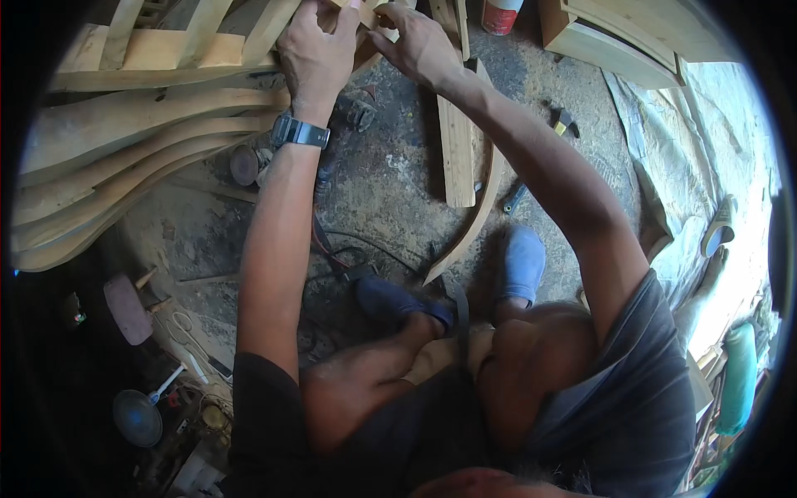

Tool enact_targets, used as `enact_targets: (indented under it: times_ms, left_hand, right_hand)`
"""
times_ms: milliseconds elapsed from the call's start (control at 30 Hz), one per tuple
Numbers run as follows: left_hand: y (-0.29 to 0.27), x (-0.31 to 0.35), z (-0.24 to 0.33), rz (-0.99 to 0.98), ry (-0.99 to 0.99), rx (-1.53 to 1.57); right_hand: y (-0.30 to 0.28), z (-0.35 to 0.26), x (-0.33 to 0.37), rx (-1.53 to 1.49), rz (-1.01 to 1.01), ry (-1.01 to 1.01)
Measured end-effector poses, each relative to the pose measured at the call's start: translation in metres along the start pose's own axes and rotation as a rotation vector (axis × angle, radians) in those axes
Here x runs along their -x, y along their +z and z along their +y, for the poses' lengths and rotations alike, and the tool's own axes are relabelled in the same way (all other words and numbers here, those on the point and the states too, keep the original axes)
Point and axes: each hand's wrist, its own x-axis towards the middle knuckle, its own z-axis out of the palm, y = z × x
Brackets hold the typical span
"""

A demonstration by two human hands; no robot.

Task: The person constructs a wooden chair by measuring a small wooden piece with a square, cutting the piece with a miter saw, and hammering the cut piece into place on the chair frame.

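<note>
Wood piece [366,16] sits between left hand [319,48] and right hand [418,48], at the view's upper edge. Both grips are partly curled at it; firm hold by either cannot be told.

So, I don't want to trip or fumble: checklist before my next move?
1. Left hand at the wooden piece: ok.
2. Right hand at that piece: ok.
3. Firm grip: cannot tell; the top edge crops the view.
4. Both blue shoes on: ok.
5. Cords away from shoes: not ok; black cord near left shoe.
6. Loose wood away from shoes: not ok; curved wooden strip ends between them.
</note>
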Motion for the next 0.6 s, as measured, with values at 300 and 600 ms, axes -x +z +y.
enact_targets:
  times_ms: [300,600]
  left_hand:
    - [0.001,0.002,0.019,-0.042,-0.017,-0.020]
    - [0.003,0.000,0.012,-0.060,-0.006,0.019]
  right_hand:
    - [-0.012,0.016,0.026,-0.040,-0.022,0.127]
    - [-0.002,0.024,0.025,-0.190,0.012,0.127]
